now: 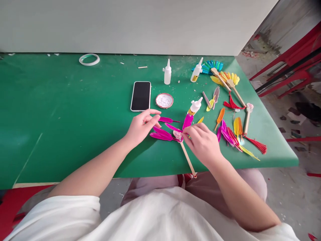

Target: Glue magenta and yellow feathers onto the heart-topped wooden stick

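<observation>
My left hand (141,126) rests on the green table (62,110), fingers curled together and pressing the magenta feathers (160,134) of a half-made feather fan. My right hand (202,140) pinches a magenta feather (187,121) at the fan's hub (177,135). The fan's wooden stick (188,160) runs from the hub toward me, past the table's front edge. A small glue bottle (195,107) lies just beyond my right hand.
A phone (140,96) and a round lid of small beads (164,100) lie behind my hands. Two more glue bottles (167,72) stand farther back, a tape roll (89,59) far left. Finished fans (225,78), loose feathers (229,134) and red tassels (255,144) cover the right side.
</observation>
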`<move>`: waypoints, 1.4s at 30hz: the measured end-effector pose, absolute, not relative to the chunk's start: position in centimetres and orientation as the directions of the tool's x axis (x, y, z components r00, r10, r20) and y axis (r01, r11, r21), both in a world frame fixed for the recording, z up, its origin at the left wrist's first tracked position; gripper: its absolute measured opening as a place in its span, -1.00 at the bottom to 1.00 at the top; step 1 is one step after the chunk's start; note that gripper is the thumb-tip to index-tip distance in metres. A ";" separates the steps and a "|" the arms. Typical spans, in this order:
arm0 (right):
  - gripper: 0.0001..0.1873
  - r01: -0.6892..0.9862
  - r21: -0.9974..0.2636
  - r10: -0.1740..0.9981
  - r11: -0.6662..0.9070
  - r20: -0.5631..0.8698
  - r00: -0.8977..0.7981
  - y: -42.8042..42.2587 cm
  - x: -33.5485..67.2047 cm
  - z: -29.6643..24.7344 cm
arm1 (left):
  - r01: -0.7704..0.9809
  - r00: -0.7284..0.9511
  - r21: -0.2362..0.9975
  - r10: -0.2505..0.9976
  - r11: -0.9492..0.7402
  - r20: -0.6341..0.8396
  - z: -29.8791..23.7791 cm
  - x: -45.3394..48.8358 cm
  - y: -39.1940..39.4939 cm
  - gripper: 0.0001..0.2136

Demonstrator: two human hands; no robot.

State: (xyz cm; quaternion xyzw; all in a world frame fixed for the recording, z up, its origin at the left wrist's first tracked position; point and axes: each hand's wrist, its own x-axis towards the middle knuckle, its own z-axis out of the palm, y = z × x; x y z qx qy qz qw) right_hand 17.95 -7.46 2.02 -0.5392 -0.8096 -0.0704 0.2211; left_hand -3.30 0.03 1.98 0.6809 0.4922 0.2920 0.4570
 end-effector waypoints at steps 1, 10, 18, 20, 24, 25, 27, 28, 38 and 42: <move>-0.86 0.886 -0.073 0.814 0.458 0.434 -0.385 -7.1 17.3 2.1 | 0.394 0.370 0.914 0.927 -0.096 -0.062 2.0 -3.2 0.0 -0.65; -0.77 0.849 0.009 0.781 0.528 0.387 -0.490 -5.7 15.7 0.5 | 0.447 0.419 0.888 0.903 -0.111 -0.098 1.6 -3.3 0.5 -0.66; -0.91 0.791 -0.495 0.875 0.359 0.473 -0.100 -6.5 18.6 0.4 | 0.530 0.399 0.835 0.912 -0.149 -0.091 1.7 -3.6 0.7 -0.68; -0.93 0.774 -0.549 0.896 0.315 0.441 -0.053 -7.1 19.3 0.0 | 0.547 0.391 0.823 0.916 -0.155 -0.088 1.7 -3.7 0.7 -0.67; -0.83 0.761 -0.539 0.907 0.362 0.392 -0.153 -7.9 19.4 -0.7 | 0.554 0.389 0.812 0.919 -0.181 -0.061 1.7 -3.9 0.6 -0.67; -0.80 0.759 -0.526 0.902 0.383 0.391 -0.184 -8.0 19.2 -0.9 | 0.555 0.388 0.811 0.920 -0.184 -0.057 1.7 -4.0 0.6 -0.67; -0.76 0.761 -0.499 0.891 0.415 0.393 -0.229 -8.0 18.9 -1.2 | 0.560 0.381 0.807 0.923 -0.188 -0.050 1.7 -4.1 0.7 -0.66; -0.74 0.763 -0.488 0.887 0.425 0.394 -0.243 -8.0 18.8 -1.4 | 0.562 0.380 0.805 0.924 -0.188 -0.049 1.6 -4.2 0.7 -0.66; -0.67 0.770 -0.440 0.866 0.462 0.410 -0.286 -8.1 18.5 -1.7 | 0.568 0.423 0.783 0.906 -0.253 -0.015 1.4 -4.3 0.7 -0.67; -0.67 0.766 -0.437 0.860 0.472 0.421 -0.289 -8.1 18.5 -1.7 | 0.585 0.421 0.763 0.907 -0.273 0.001 1.5 -4.3 0.6 -0.67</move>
